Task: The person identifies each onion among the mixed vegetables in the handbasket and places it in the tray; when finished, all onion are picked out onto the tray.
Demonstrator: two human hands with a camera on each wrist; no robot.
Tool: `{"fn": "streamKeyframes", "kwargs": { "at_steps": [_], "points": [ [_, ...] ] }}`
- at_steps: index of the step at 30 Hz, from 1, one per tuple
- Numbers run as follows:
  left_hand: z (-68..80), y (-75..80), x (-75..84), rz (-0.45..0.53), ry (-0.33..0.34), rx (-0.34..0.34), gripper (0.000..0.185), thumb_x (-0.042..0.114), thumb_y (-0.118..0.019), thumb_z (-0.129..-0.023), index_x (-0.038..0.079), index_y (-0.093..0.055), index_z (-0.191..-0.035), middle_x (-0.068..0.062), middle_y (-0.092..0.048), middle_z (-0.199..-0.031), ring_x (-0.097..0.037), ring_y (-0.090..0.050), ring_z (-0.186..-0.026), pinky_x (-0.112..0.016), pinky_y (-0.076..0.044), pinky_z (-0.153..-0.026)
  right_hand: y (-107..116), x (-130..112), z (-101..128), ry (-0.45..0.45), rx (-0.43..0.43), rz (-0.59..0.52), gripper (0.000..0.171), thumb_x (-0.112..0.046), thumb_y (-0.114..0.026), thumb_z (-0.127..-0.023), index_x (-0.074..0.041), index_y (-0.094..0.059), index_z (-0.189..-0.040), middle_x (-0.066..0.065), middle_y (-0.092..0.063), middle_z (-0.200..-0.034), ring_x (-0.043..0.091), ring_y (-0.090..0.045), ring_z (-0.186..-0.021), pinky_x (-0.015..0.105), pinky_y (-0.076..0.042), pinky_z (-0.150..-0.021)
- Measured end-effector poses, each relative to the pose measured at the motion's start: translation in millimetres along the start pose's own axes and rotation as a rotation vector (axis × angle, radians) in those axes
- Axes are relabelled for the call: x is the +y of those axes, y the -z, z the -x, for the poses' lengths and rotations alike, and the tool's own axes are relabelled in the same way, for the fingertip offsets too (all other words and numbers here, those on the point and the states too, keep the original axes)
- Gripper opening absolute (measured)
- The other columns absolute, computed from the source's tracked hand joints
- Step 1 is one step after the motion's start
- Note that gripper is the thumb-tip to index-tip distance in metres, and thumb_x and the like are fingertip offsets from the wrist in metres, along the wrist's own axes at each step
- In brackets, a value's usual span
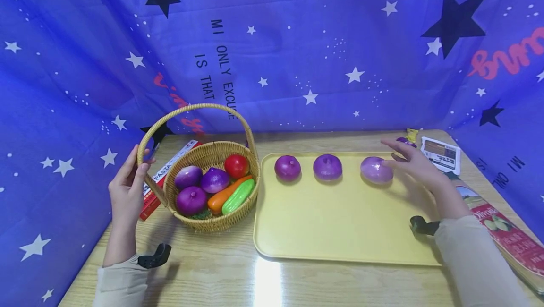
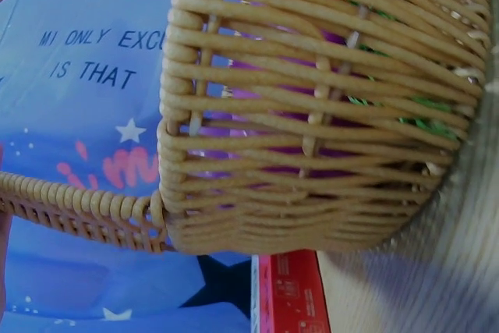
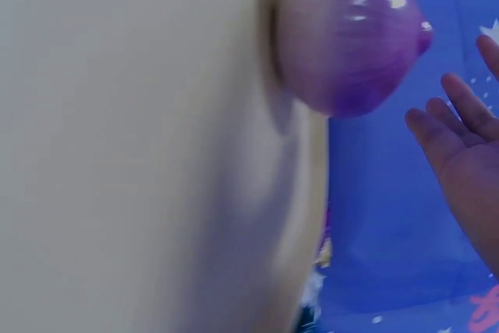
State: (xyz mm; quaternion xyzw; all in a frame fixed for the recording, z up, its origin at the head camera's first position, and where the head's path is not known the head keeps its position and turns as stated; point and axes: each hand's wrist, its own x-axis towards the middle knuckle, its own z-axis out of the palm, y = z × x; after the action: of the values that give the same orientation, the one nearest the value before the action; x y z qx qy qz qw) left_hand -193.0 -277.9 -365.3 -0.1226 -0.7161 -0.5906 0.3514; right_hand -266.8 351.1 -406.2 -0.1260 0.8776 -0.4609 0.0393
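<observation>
My left hand (image 1: 142,159) holds the wicker basket (image 1: 212,219) by the left foot of its handle (image 2: 78,210), thumb across the cane. Inside lie three purple onions (image 1: 191,199), a red tomato (image 1: 236,165), a carrot (image 1: 223,197) and a cucumber (image 1: 238,196). On the yellow tray (image 1: 340,222) three purple onions stand in a row along the far side. My right hand (image 1: 399,156) hovers with fingers (image 3: 460,134) spread just right of the rightmost onion (image 1: 376,170), a small gap showing in the right wrist view between it and this onion (image 3: 351,37).
A red pasta box (image 1: 167,177) lies behind and under the basket's left side. A white packet (image 1: 442,154), small wrappers (image 1: 408,137) and a labelled olive bottle (image 1: 505,236) lie right of the tray. Blue starred cloth walls in three sides of the wooden table.
</observation>
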Motion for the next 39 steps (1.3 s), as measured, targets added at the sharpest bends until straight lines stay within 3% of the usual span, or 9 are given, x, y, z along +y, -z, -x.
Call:
{"fn": "streamKeyframes", "kwargs": {
  "at_steps": [7,12,25,31,39],
  "points": [
    [-1.0,4.2,-4.4,0.013,0.005,-0.032,0.044,-0.002,-0.050,-0.094,0.006,-0.049,-0.137,0.010,-0.067,-0.117,0.002,-0.067,-0.095,-0.008,-0.048,-0.088,-0.4,-35.0,-7.8,0.018,-0.026,0.080,0.059,-0.028,-0.057,-0.095,-0.014,-0.033,-0.147,0.018,-0.025,-0.154,0.049,-0.033,-0.133,0.060,-0.028,-0.109],
    [-2.1,6.6,-6.7,0.038,-0.003,-0.055,0.045,-0.003,-0.050,-0.093,0.006,-0.048,-0.138,0.010,-0.066,-0.117,0.001,-0.066,-0.096,-0.008,-0.049,-0.087,-15.6,-67.9,-21.9,0.101,-0.073,0.110,0.055,-0.025,-0.057,-0.095,-0.013,-0.038,-0.145,0.015,-0.028,-0.154,0.043,-0.038,-0.134,0.052,-0.032,-0.110],
    [-1.6,4.5,-4.3,0.021,0.036,-0.035,0.045,-0.001,-0.051,-0.093,0.008,-0.049,-0.137,0.012,-0.067,-0.114,0.001,-0.067,-0.094,-0.008,-0.049,-0.085,-88.4,-170.5,-63.9,0.350,-0.337,0.086,0.053,-0.027,-0.057,-0.095,-0.013,-0.040,-0.143,0.010,-0.041,-0.148,0.032,-0.044,-0.133,0.047,-0.038,-0.109],
    [-2.7,5.8,-4.5,-0.017,0.035,-0.057,0.045,0.000,-0.051,-0.094,0.010,-0.048,-0.138,0.014,-0.066,-0.116,0.003,-0.066,-0.096,-0.007,-0.048,-0.087,-131.7,-205.5,-80.9,0.410,-0.447,0.091,0.053,-0.031,-0.058,-0.093,-0.015,-0.044,-0.141,0.007,-0.044,-0.146,0.025,-0.046,-0.133,0.042,-0.040,-0.109],
    [-4.2,7.7,-2.2,-0.028,0.032,-0.078,0.045,0.001,-0.051,-0.094,0.010,-0.047,-0.139,0.012,-0.065,-0.118,0.003,-0.066,-0.097,-0.007,-0.048,-0.087,-176.6,-241.3,-109.1,0.440,-0.511,0.149,0.051,-0.034,-0.058,-0.093,-0.015,-0.047,-0.139,0.004,-0.049,-0.143,0.021,-0.048,-0.131,0.036,-0.041,-0.108]
  ]
}}
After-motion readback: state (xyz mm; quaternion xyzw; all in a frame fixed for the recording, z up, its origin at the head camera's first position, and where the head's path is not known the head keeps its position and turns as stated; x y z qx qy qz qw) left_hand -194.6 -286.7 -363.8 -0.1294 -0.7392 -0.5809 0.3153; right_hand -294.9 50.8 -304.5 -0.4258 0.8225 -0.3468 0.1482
